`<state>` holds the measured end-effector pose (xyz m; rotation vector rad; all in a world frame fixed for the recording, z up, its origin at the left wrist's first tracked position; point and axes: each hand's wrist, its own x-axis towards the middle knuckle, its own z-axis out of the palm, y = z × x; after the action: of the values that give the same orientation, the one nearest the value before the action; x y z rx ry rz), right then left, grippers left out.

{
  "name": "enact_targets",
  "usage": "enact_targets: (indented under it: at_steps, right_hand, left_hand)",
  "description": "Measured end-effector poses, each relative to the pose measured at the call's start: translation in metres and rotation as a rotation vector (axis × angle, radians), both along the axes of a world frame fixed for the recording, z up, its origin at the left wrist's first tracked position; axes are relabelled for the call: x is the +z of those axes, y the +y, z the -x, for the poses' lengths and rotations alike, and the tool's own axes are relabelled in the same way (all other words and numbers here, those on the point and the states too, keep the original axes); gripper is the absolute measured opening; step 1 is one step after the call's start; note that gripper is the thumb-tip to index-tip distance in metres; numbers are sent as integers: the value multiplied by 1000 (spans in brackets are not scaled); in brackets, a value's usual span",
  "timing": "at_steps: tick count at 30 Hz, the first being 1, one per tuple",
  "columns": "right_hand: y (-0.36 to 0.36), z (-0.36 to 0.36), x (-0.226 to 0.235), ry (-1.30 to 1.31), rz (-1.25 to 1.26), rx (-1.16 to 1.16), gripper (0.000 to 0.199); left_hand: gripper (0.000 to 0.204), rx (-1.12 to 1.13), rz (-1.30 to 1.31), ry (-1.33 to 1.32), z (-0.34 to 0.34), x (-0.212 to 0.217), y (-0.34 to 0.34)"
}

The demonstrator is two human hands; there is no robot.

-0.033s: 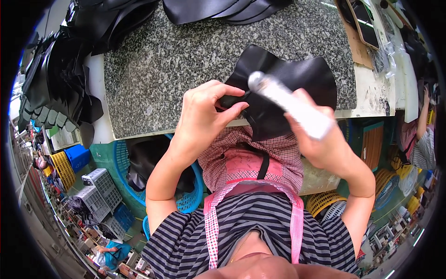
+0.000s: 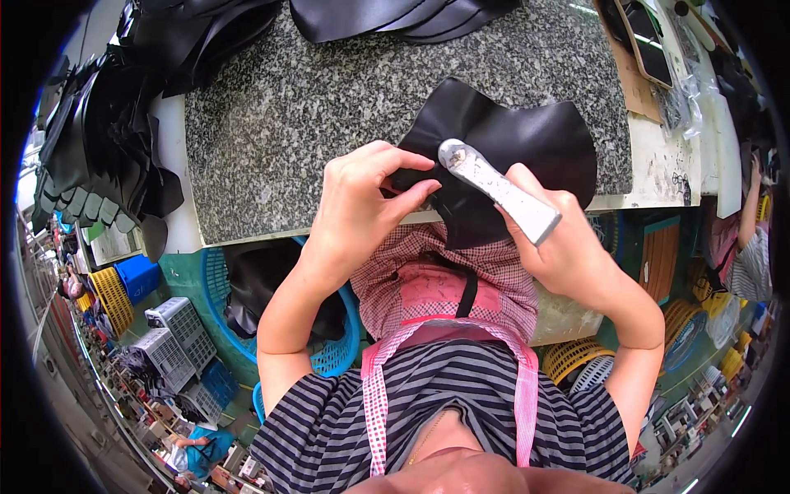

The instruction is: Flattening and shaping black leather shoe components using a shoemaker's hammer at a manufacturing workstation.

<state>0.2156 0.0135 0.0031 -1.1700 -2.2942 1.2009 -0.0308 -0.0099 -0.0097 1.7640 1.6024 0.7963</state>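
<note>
A black leather piece (image 2: 539, 144) with a curved outline lies near the front edge of the stone slab, its lower part hanging over the edge. My left hand (image 2: 362, 189) pinches the leather's left edge between thumb and forefinger. From the right, my right hand (image 2: 568, 239) grips a hammer (image 2: 498, 188) with a worn, pale metal head. The hammer's rounded end is over the leather, close to my left fingertips; whether it touches cannot be made out. Its handle is hidden by my hand.
A speckled granite slab (image 2: 271, 123) covers the table. Stacked black leather pieces lie at its far edge (image 2: 370, 16) and hang at the left (image 2: 99, 140). A phone (image 2: 646, 41) lies far right. Below the table stands a blue basket (image 2: 333, 358) with black pieces in it.
The hammer, blurred before, is now sharp, and its wide end has shifted slightly left along with my right hand. My left hand and the leather have stayed in place.
</note>
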Motion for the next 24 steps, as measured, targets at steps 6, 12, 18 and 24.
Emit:
enact_targets:
  at_steps: [6,12,18,24]
  right_hand:
    - [1,2,-9,122,-93,24,21]
    - [0,3,-15,186,-71,-7,15]
    - [2,2,-13,184,-104,9,13]
    - [18,3,31,13,-74,-9,13]
  left_hand:
    - [13,-47,-120,-32,13,-10,-3]
    - [18,-107,-92,-19,22,-7,8]
    - [24,-216,1,-14,29,-1,20]
    - [26,-211,18,45,31,1,17]
